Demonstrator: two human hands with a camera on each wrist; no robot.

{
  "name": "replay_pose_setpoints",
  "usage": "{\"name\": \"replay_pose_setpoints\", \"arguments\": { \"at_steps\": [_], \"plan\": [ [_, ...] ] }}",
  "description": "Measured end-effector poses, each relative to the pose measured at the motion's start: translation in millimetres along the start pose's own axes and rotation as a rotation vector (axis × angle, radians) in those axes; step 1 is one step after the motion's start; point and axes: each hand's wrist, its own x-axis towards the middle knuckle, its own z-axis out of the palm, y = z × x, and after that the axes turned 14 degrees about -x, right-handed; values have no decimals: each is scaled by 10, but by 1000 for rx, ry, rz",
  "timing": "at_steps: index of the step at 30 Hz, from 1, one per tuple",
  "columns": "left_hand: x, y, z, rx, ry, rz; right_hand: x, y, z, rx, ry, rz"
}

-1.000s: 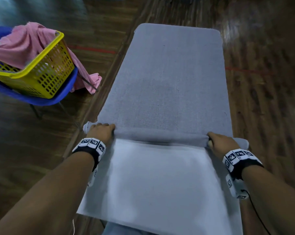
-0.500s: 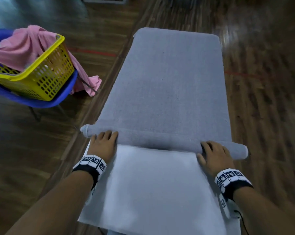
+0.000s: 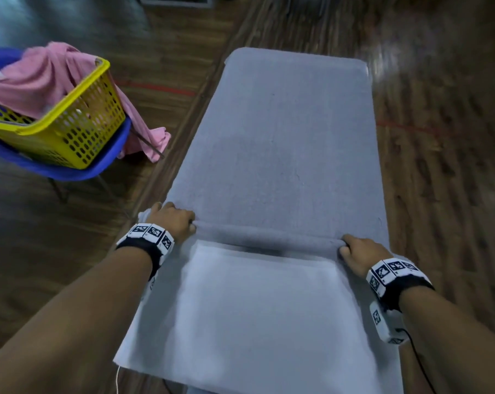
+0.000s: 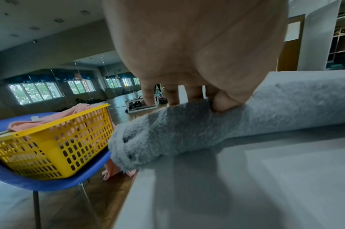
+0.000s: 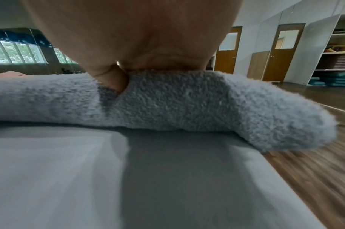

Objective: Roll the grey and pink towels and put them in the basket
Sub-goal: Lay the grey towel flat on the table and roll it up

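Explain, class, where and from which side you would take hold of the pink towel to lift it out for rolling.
Probably grip the bunched part of the pink towel heaped over the yellow basket rim, coming from above: it sits highest and exposed, while its tail hangs down outside.

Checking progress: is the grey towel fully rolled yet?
No. The grey towel has only a thin roll at the near end; the rest lies spread flat.
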Motion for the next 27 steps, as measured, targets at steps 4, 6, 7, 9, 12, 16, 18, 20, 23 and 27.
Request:
{"name": "replay_pose_setpoints", "arguments": {
  "at_steps": [4, 6, 7, 9, 12, 16, 18, 20, 23, 27],
  "plan": [
    [-111, -50, 15, -2, 88, 27, -127, -46, 104, -24, 104, 28],
    [-193, -15, 100, 17, 228, 44, -186, -75, 168, -52, 327, 33],
    [-249, 25, 155, 17, 280, 76, -223, -105, 206, -58, 399, 31],
    [-371, 130, 294, 1, 305, 168, -300, -187, 298, -73, 447, 33],
    [-511, 235, 471, -33, 186, 135, -375, -272, 402, -73, 396, 20],
    [-464, 189, 515, -67, 159, 86, -322, -216, 376, -63, 366, -14],
    [-355, 167, 437, -62, 125, 82, -250, -170, 311, -49, 339, -7],
    [-254, 156, 329, -28, 74, 74, -168, -143, 219, -23, 281, -9],
    [-141, 139, 196, -11, 27, 90, -50, -107, 40, 22, 119, 35],
    [-112, 115, 121, -68, 88, 140, -63, -69, -28, 19, 167, 74]
  ]
}}
